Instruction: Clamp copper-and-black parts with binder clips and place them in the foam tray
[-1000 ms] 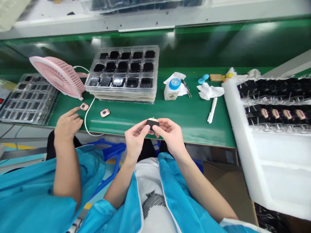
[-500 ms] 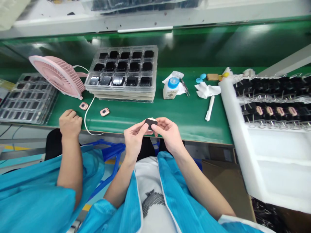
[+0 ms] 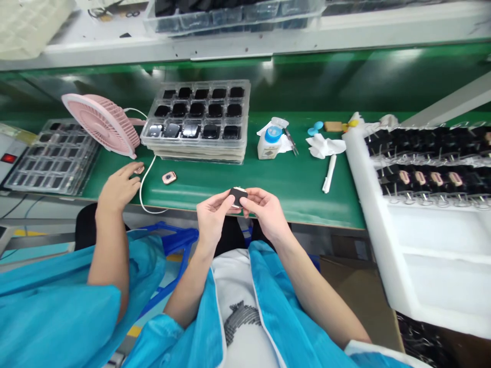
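Note:
Near the front edge of the green bench (image 3: 307,204), a small black square piece (image 3: 238,197) with a pale rim is pinched between both my hands. My left hand (image 3: 212,214) grips its left side, thumb on the black face. On the right side, my right hand (image 3: 266,212) holds it with thumb and fingers. A pink watch-like case (image 3: 169,177) lies to the left, beside a white cable (image 3: 141,191). Farther left, a co-worker's hand (image 3: 118,188) touches another pink case (image 3: 139,169).
Stacked clear trays of black squares (image 3: 195,110) stand behind, with a pink fan (image 3: 102,124) to their left. A blue-capped bottle (image 3: 268,143), tweezers (image 3: 291,141), tissue (image 3: 324,146) and a white pen (image 3: 329,174) lie rightward. A white foam box (image 3: 378,230) holds clipped pieces.
The co-worker's hand has moved up and right, with its fingers now at the left pink case. My hands keep the same hold on the black piece. The camera view has shifted slightly.

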The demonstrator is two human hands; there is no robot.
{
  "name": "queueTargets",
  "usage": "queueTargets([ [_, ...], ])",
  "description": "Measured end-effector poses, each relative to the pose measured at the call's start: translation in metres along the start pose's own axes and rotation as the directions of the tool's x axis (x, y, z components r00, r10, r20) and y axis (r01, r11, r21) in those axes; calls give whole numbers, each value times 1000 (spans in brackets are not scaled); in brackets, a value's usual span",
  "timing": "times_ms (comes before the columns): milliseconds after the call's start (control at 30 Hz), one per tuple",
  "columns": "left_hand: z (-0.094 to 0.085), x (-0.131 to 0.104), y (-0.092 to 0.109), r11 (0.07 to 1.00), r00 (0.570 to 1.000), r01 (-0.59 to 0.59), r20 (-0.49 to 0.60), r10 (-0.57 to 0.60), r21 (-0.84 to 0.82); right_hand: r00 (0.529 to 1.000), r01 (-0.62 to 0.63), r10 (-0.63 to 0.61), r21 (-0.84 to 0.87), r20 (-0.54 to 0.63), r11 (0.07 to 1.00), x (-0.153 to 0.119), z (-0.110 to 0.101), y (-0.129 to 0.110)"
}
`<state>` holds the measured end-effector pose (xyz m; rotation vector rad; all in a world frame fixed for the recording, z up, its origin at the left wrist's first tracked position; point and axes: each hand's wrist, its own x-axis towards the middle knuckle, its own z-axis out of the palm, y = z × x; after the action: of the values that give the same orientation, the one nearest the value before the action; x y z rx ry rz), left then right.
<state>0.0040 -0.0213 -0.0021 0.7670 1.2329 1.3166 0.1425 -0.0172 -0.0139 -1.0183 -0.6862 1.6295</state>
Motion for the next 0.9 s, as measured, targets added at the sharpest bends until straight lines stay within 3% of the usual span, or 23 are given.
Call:
queueTargets([
  [900,4,5,5,999,998,-2,66,-1,47,1000,-29,29,26,5,999,0,-6,-4],
])
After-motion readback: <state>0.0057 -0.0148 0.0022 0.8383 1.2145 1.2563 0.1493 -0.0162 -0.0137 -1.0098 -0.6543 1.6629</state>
